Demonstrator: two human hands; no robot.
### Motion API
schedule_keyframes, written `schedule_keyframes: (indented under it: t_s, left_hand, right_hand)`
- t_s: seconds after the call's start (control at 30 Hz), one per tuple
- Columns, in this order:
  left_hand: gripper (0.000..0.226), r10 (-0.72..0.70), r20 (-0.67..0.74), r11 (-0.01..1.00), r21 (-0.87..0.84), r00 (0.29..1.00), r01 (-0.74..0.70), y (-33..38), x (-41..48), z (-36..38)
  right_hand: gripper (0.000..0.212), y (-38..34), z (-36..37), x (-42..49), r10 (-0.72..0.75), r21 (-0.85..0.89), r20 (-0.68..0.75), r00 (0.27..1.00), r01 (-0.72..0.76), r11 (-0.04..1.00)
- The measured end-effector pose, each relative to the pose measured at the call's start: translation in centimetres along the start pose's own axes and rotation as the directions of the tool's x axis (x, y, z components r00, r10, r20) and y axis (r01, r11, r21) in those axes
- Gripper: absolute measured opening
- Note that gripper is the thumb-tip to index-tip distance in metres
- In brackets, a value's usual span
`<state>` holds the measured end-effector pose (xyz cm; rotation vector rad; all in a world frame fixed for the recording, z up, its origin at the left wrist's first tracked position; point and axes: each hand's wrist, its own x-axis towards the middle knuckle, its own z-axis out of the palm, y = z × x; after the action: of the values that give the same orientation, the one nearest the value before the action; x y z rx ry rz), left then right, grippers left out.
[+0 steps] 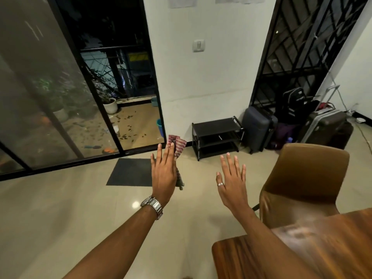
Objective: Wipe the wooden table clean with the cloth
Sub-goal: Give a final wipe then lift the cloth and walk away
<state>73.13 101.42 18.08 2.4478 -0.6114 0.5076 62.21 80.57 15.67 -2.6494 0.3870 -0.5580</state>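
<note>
A red-and-white striped cloth (178, 146) sticks out past the fingertips of my left hand (163, 172), which is stretched out flat over the floor with the cloth pinned under its fingers and thumb side. My right hand (231, 182), with a ring on one finger, is spread out in the air and holds nothing. The glossy wooden table (314, 248) shows only its corner at the lower right, below my right forearm. Neither hand touches the table.
A brown leather chair (302, 184) stands at the table's far side. A black shoe rack (216, 135) and several suitcases (259, 129) line the white wall. A dark doormat (130, 172) lies before the sliding glass door (60, 93). Shiny tiled floor spreads to the left.
</note>
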Motion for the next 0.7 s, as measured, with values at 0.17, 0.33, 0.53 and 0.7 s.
schedule_keyframes:
  t_s: [0.17,0.33,0.53,0.7]
  left_hand:
    - [0.061,0.065,-0.009,0.997,-0.049,0.998,-0.066,0.5,5.1,4.4]
    - [0.06,0.096,0.013,0.991,-0.09,0.995,-0.095,0.9,9.8,6.8]
    - [0.056,0.128,0.057,0.988,-0.095,0.99,-0.122,0.2,16.4,11.1]
    - [0.058,0.142,0.113,0.985,-0.111,0.983,-0.129,1.2,20.4,15.0]
  right_hand:
    - [0.062,2.5,0.7,4.1,0.039,-0.063,-0.012,0.999,-0.04,0.997]
    - [0.062,4.3,0.7,9.3,0.046,-0.123,-0.022,0.999,-0.048,0.991]
    - [0.062,6.3,1.8,15.4,0.085,-0.11,-0.075,0.994,-0.093,0.99]
    - [0.062,9.7,2.7,18.3,0.142,-0.111,-0.086,0.986,-0.151,0.982]
